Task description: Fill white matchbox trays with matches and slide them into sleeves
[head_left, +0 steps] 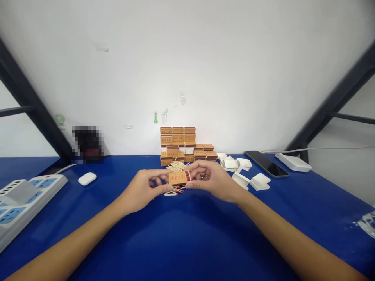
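while the left hand (140,190) pinches the left end of a tan matchbox (177,178) at mid-table, the right hand (215,180) grips its right end, where red match heads (188,176) show. loose matches (177,167) lie around it on the blue table (187,242); stacked matchboxes (178,137) stand beyond, white trays (231,163) to the right.

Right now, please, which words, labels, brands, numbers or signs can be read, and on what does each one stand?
"安全火柴": on the matchbox held between the left hand and the right hand.
"安全火柴": fainter, on some of the stacked matchboxes behind.
Too small or blurred: the print on the other stacked boxes.
No readable text: the phone and the power strip.
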Action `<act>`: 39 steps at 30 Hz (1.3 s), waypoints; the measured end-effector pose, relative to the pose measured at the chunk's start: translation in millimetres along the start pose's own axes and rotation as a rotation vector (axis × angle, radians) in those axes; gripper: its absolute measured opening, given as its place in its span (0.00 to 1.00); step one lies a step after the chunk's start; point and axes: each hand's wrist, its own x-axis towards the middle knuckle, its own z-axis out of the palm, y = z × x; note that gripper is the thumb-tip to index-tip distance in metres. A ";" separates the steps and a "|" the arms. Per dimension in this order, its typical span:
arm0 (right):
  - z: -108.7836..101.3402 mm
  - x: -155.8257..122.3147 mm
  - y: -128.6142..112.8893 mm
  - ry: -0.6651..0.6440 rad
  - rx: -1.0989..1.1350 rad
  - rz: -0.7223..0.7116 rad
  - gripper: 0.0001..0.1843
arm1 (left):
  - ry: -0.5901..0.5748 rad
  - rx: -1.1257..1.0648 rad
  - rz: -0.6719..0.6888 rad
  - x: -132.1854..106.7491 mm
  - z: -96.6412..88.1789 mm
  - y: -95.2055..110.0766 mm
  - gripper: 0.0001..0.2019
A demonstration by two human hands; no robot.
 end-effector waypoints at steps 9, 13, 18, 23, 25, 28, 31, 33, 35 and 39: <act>38.1 -13.8 -2.4 0.275 -0.070 -0.093 0.41 | 0.218 0.011 0.021 -0.9 4.7 -0.3 0.25; 49.9 -24.7 -12.6 0.010 -0.070 -0.074 0.40 | 0.210 0.060 0.067 -2.1 6.1 0.7 0.27; 37.3 -17.9 -4.7 0.154 -0.190 -0.069 0.37 | 0.224 0.247 0.090 7.6 -16.6 -7.2 0.26; 12.1 -5.4 5.5 0.350 -0.537 -0.211 0.22 | 0.233 0.499 0.007 24.5 -60.4 -41.7 0.24; 6.5 -3.9 6.6 0.366 -0.656 -0.271 0.16 | 0.231 0.563 -0.049 30.2 -72.1 -57.4 0.25; 1.4 -2.9 9.5 0.381 -0.756 -0.322 0.13 | 0.236 0.612 -0.074 41.2 -79.0 -73.1 0.25; -3.0 -1.1 13.9 0.393 -0.787 -0.319 0.11 | 0.242 0.639 -0.074 57.9 -74.9 -77.6 0.22; -5.9 0.2 15.5 0.390 -0.797 -0.311 0.10 | 0.243 0.643 -0.070 71.0 -68.3 -76.6 0.19; -8.2 1.2 15.6 0.387 -0.806 -0.303 0.10 | 0.240 0.633 -0.066 82.4 -60.5 -74.7 0.15; -11.2 2.0 13.9 0.397 -0.828 -0.298 0.11 | 0.300 0.613 -0.082 92.5 -48.4 -72.9 0.14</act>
